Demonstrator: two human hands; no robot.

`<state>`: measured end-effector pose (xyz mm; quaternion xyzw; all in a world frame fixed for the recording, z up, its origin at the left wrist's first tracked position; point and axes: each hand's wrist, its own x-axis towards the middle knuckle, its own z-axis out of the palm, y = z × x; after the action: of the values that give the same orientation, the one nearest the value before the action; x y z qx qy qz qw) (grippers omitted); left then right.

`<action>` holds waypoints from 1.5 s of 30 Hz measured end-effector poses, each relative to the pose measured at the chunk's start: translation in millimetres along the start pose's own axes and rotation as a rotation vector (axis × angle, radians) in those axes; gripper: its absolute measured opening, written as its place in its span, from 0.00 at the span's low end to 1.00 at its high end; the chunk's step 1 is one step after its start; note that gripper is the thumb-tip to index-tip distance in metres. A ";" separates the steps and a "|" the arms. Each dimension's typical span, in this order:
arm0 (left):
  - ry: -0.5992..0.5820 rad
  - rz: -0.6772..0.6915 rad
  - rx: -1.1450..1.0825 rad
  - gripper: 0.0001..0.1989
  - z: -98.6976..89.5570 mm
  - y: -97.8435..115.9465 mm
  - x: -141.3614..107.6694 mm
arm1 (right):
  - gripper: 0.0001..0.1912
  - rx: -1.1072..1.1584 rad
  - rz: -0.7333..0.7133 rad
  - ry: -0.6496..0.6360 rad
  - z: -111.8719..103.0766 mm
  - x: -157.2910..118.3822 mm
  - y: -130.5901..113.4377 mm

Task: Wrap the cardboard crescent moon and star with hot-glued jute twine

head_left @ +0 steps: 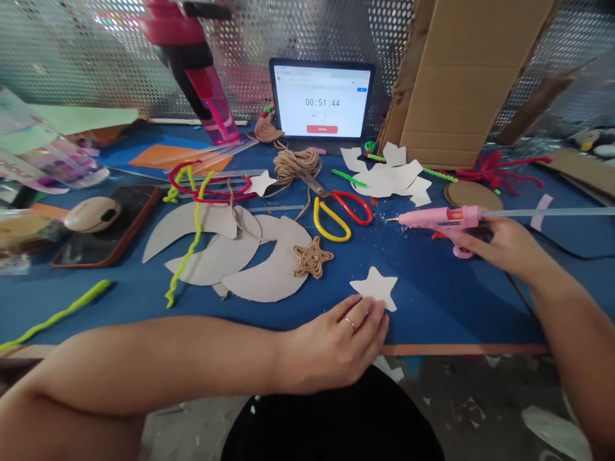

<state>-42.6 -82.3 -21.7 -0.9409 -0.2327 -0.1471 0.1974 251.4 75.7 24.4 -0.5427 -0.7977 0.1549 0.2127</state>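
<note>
Lime-green fuzzy stem [62, 314] lay at the far left of the blue table [456, 294], nearer the person than the dark phone [113, 234], which had a beige rounded device [93, 213] resting on it. Behind them, a pink bottle [206, 89] leaned before the perforated metal screen [250, 38]. Next came grey crescent cutouts [283, 269], overlapping, one with a second lime stem [198, 224] across it. A twine bundle [295, 168] sat beyond them, and a twine star [313, 257] rested at the edge of the rightmost crescent. The scissors [321, 191], with one yellow and one red handle, pointed toward the bundle, and the lit tablet [323, 96] stood behind.

The left hand [343, 346] had its fingers close together, bent over the lower part of a white star [377, 287] flat on the table; whether they pinched it, I couldn't tell. To its right, the right hand [507, 246] was wrapped around the pink glue gun [442, 219], nozzle facing left, above the table. Tall cardboard [446, 77] stood behind the gun, and a magenta fuzzy bundle [497, 171] lay farther right.
</note>
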 end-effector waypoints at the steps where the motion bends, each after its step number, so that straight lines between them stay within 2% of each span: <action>1: -0.002 -0.007 -0.003 0.20 -0.4 0.4 0.3 | 0.20 0.013 -0.003 -0.053 3.0 2.9 -0.2; 3: -0.007 -0.016 -0.006 0.20 -1.6 0.3 0.9 | 0.18 0.021 -0.007 -0.113 8.2 6.5 -0.1; 7: 0.001 0.001 -0.011 0.20 -4.1 -2.3 1.5 | 0.18 0.025 -0.007 -0.123 14.7 7.9 0.1; 12: 0.000 0.012 -0.016 0.20 -4.5 -4.3 1.4 | 0.21 0.043 -0.011 -0.078 19.8 6.6 1.7; 20: -0.036 -0.013 -0.059 0.20 -4.0 -3.2 1.0 | 0.19 0.124 0.025 -0.023 22.9 6.1 4.2; 26: -0.059 0.053 -0.041 0.21 -4.7 -5.4 0.3 | 0.16 0.154 0.034 -0.010 23.1 5.7 3.4; 32: -0.064 -0.043 -0.050 0.20 -3.6 1.7 1.3 | 0.15 0.284 -0.062 0.051 13.8 -9.2 -7.0; 38: -0.043 -0.003 -0.040 0.20 -5.2 -1.6 1.0 | 0.10 0.407 -0.181 0.000 6.8 -35.4 -19.1; 45: -0.072 -0.034 -0.059 0.21 -3.1 1.6 0.0 | 0.10 0.225 -0.218 -0.194 6.0 -50.8 -30.1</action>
<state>-42.3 -85.0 -19.4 -0.9469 -0.2510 -0.1231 0.1585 240.6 17.3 24.9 -0.4082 -0.8463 0.2706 0.2098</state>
